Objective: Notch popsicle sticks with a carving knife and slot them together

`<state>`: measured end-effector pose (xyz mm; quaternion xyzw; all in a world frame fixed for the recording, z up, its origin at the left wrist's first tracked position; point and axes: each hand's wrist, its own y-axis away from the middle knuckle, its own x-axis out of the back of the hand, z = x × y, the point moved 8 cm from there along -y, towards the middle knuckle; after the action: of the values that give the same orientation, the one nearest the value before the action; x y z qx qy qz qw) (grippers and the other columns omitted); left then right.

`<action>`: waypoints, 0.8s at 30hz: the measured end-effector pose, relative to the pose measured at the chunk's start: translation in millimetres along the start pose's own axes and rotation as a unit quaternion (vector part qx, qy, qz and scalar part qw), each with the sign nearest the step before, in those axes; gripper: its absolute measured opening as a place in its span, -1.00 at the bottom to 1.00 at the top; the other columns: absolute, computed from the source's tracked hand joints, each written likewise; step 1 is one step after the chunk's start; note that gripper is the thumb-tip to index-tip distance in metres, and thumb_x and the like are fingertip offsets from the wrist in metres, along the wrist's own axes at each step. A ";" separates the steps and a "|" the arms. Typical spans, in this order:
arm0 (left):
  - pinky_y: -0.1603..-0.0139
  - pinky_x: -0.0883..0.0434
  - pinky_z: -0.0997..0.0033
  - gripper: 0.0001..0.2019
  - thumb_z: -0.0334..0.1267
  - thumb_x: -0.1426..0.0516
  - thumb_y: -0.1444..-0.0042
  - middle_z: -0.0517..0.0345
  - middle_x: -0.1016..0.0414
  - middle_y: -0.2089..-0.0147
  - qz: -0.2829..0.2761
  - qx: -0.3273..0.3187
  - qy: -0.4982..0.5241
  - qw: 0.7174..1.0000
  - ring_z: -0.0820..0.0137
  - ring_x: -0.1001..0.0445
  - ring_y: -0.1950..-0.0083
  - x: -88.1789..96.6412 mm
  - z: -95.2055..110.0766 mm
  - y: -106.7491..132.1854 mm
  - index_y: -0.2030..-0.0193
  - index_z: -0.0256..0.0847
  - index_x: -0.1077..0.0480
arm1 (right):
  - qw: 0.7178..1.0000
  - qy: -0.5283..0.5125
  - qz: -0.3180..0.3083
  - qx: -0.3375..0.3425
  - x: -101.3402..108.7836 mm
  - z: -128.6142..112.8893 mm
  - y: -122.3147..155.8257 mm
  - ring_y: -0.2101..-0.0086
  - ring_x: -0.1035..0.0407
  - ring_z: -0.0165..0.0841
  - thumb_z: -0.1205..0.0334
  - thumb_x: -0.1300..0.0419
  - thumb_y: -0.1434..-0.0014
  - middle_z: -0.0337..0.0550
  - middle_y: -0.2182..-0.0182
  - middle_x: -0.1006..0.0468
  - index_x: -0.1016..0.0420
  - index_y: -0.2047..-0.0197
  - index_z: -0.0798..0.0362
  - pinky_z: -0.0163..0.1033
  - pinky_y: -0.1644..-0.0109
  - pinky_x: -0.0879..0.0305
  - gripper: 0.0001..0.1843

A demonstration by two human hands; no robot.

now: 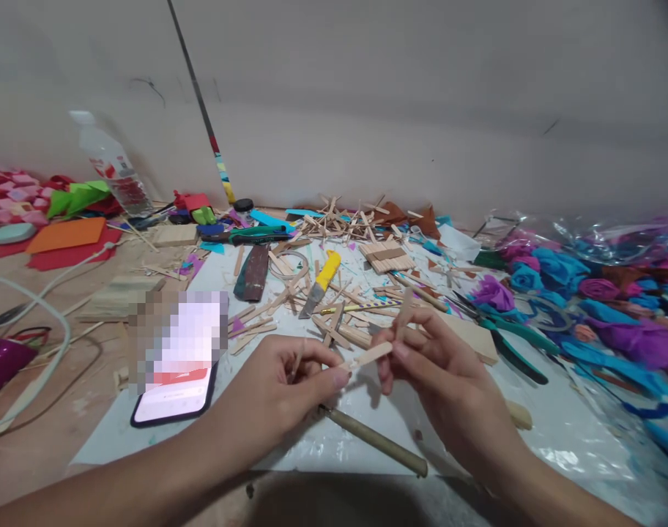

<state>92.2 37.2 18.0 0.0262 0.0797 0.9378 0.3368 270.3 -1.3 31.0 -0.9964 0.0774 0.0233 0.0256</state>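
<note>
Between my two hands, above the white sheet, is a wooden craft stick (373, 356). My left hand (301, 377) pinches its left end between thumb and finger. At the other end, the thumb and fingers of my right hand (441, 366) close on it. A second pale stick (404, 313) stands up from my right hand's fingers. Below the hands lies a round wooden-handled tool (375, 439), its tip partly hidden by my left hand. Just beyond them, a yellow utility knife (324, 282) rests among loose craft sticks (282, 293).
A lit phone (183, 366) lies left of my left hand. Green-handled pliers (513, 337) lie to the right, near crepe paper flowers (554, 274). A heap of sticks (339, 219) is at the back by the wall. A plastic bottle (114, 165) leans at back left.
</note>
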 end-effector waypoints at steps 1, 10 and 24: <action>0.48 0.01 0.42 -0.65 0.04 -0.30 -0.27 0.35 -0.23 0.56 -0.005 0.005 0.003 1.000 0.50 -0.09 0.51 -0.8 -1.9 -0.7 0.25 -0.26 -0.60 | 0.999 -0.033 -0.012 -0.032 -2.6 5.0 -0.5 0.46 -0.44 -0.41 0.09 -0.41 -0.28 -0.30 0.37 -0.61 -0.46 0.07 -0.11 -0.29 0.35 -0.43 -0.75; 0.33 -0.12 0.43 -0.65 -0.01 -0.38 -0.23 0.28 -0.31 0.35 -0.052 -0.002 0.064 0.997 0.42 -0.18 0.34 -8.7 -7.8 2.3 -0.03 -0.17 -0.58 | 0.973 -0.154 -0.068 -0.160 -17.3 25.8 5.1 0.67 -0.02 -0.64 0.04 -0.59 -0.15 -0.20 0.56 -0.58 -0.67 0.24 0.14 -0.46 0.62 0.12 -0.65; -0.13 -0.47 0.28 -0.71 -0.09 -0.36 -0.31 0.05 -0.70 -0.07 0.003 -0.027 0.051 0.998 0.19 -0.61 -0.09 0.6 4.3 1.1 -0.12 -0.07 -0.69 | 0.939 -0.239 -0.161 -0.188 -28.2 23.7 2.5 0.70 -0.01 -0.59 0.09 -0.52 -0.22 -0.07 0.49 -0.72 -0.55 0.22 0.07 -0.49 0.69 -0.25 -0.70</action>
<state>91.5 37.3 22.4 -0.0306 0.0716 0.9409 0.3296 241.0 1.9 8.7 -0.9474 -0.0981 0.2701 -0.1409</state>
